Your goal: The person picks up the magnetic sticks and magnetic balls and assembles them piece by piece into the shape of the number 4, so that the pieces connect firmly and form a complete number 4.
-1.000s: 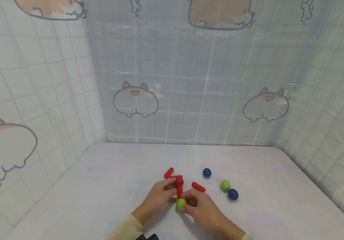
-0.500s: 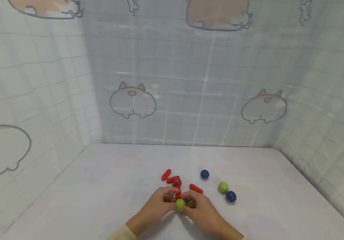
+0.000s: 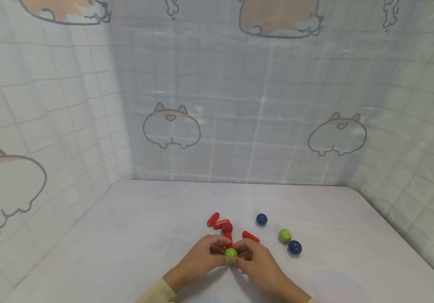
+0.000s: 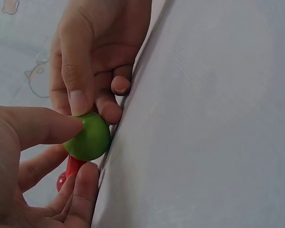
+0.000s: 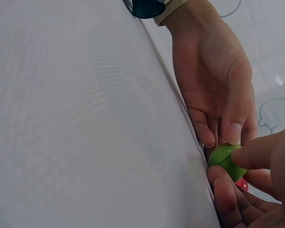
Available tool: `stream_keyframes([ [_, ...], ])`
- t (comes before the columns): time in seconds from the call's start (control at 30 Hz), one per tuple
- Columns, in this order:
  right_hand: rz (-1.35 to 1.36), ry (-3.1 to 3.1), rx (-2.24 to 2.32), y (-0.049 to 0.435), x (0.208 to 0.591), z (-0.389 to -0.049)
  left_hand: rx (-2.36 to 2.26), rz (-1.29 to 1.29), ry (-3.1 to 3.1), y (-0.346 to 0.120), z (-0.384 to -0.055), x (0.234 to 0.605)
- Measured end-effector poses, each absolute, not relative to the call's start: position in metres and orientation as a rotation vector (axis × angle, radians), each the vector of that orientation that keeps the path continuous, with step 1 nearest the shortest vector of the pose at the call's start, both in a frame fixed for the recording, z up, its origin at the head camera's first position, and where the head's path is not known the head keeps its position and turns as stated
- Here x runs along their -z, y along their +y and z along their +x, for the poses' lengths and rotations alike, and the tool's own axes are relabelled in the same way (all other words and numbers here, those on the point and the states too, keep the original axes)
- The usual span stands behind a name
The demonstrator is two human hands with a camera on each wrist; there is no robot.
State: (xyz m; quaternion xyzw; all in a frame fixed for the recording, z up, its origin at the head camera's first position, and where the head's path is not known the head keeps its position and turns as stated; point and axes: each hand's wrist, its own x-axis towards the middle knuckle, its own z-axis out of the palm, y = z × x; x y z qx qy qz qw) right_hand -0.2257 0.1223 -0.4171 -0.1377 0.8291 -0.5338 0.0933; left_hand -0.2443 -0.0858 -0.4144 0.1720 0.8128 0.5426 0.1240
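Note:
A green ball (image 3: 231, 254) sits at the near end of a red stick (image 3: 228, 238), low over the table. A dark red ball (image 3: 226, 227) is at the stick's far end. My left hand (image 3: 204, 255) grips the green ball from the left, its thumb on the ball's surface and its fingers around the stick's near end. From the other side my right hand (image 3: 256, 263) pinches the same ball between thumb and fingers. In the left wrist view the green ball (image 4: 89, 137) shows between both thumbs. A groove crosses the ball (image 5: 226, 161) in the right wrist view.
Loose red sticks lie behind the hands, one of them (image 3: 213, 219) at the far left and another (image 3: 250, 236) to the right. Right of these are a blue ball (image 3: 261, 219), a second green ball (image 3: 285, 235) and another blue ball (image 3: 295, 247). Patterned curtains surround the white table (image 3: 145, 227).
My left hand has shifted from beside the dark red ball and stick to the green ball, its thumb now on it. The right hand has kept its pinch on the ball.

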Motion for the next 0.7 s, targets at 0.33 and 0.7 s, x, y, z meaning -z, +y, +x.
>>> stream_keyframes([
  [0.33,-0.422,2.476,1.585,0.1210,0.4165,-0.2255,-1.578,0.555,2.413,-0.0855,-0.2429,0.4167],
  [0.7,-0.391,2.483,1.558,0.1221,0.4148,-0.2265,-1.522,0.626,2.480,-0.0839,-0.2442,0.4195],
])
